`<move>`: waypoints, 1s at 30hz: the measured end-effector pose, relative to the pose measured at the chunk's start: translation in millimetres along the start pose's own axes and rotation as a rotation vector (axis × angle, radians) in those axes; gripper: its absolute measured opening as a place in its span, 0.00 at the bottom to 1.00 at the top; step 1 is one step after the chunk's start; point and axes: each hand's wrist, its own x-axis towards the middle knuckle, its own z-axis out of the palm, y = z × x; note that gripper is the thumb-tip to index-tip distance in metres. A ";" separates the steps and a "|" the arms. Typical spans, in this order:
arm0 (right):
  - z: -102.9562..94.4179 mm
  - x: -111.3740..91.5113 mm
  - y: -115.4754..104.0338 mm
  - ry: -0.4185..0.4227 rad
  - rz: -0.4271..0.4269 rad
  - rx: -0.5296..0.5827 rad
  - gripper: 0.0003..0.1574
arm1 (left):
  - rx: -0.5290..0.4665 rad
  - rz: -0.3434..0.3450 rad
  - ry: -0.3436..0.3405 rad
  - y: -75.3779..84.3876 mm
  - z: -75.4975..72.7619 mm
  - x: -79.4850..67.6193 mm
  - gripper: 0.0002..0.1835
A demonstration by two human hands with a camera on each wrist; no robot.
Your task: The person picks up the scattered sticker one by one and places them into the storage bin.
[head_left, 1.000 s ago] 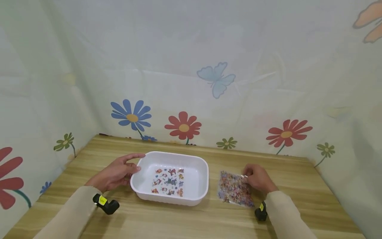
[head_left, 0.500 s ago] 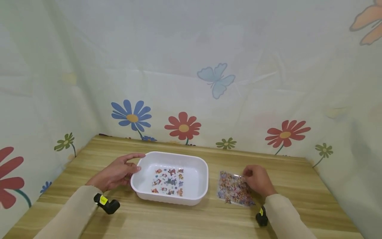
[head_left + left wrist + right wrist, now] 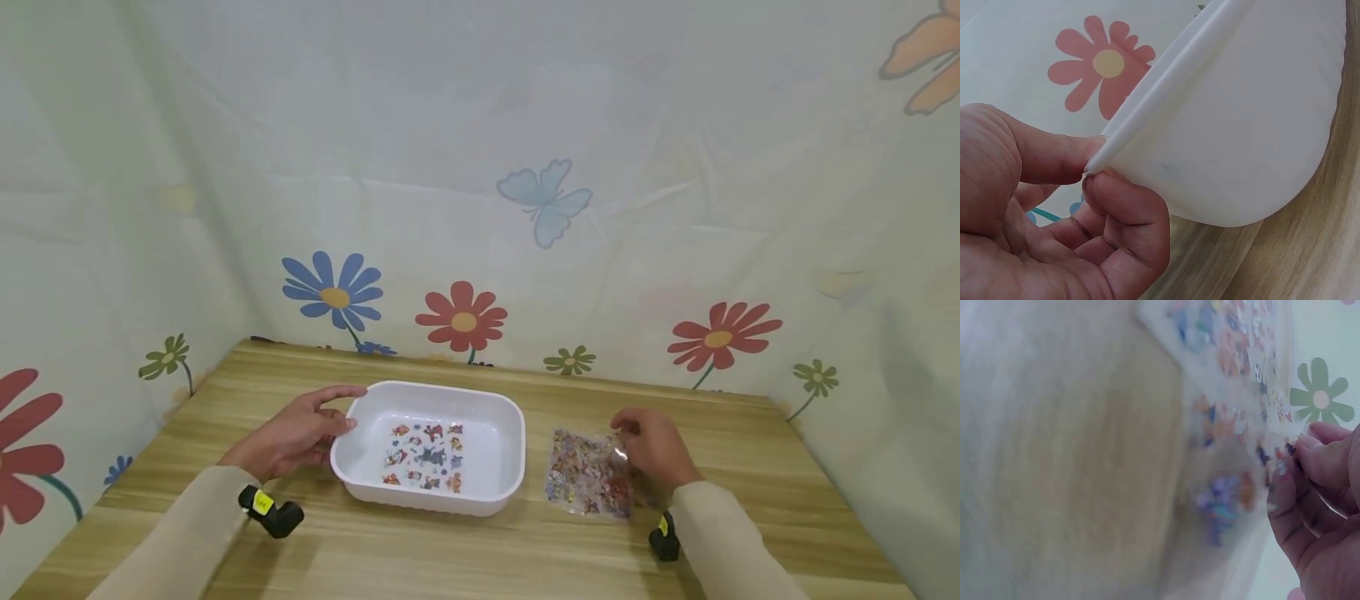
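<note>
Clear, floppy sticker sheet looked light and slippery; right hand pinched its far edge, while left hand pinched the stiff tray rim.

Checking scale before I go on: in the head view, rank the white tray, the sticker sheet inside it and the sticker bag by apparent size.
1. White tray, clearly largest.
2. Sticker bag and sticker sheet look about alike; the right hand covers the bag's edge, so no ranking.
</note>
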 end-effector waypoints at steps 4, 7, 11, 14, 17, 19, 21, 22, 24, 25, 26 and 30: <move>-5.6 -2.2 -1.3 0.014 -0.010 -0.005 0.13 | -0.002 -0.002 -0.001 0.2 0.4 0.3 0.33; -6.9 -3.6 -1.4 0.027 -0.005 0.014 0.11 | -0.001 0.001 -0.004 0.3 0.3 0.0 0.33; -6.3 -4.5 -1.0 0.050 0.027 0.059 0.10 | -0.008 0.007 -0.011 0.6 0.3 -0.6 0.33; -5.7 -4.8 -0.9 0.060 0.067 0.086 0.09 | -0.009 0.010 -0.015 0.6 0.2 -0.5 0.33; -5.3 -5.7 -1.4 0.047 0.122 0.137 0.10 | -0.007 0.003 -0.006 0.1 0.2 0.3 0.33; -5.9 -6.3 -2.0 0.033 0.164 0.187 0.12 | -0.003 0.003 -0.007 -0.1 0.4 1.0 0.33; -6.7 -6.7 -2.9 0.024 0.198 0.227 0.13 | -0.002 0.001 -0.002 -0.3 0.9 1.8 0.33; -7.2 -6.6 -3.5 0.024 0.210 0.243 0.13 | -0.002 0.003 -0.004 -0.4 1.1 2.3 0.33; -8.0 -6.4 -4.6 0.024 0.224 0.269 0.13 | -0.002 0.008 -0.005 -0.5 1.0 2.5 0.33; -8.4 -6.2 -4.9 0.026 0.219 0.280 0.14 | -0.003 0.009 -0.005 -0.5 1.0 2.4 0.33; -8.8 -6.1 -5.9 0.028 0.215 0.294 0.14 | -0.004 0.010 -0.004 -0.5 0.9 2.2 0.33; -11.1 -5.7 -7.8 0.031 0.199 0.344 0.14 | -0.004 0.011 0.001 -0.6 0.8 0.3 0.33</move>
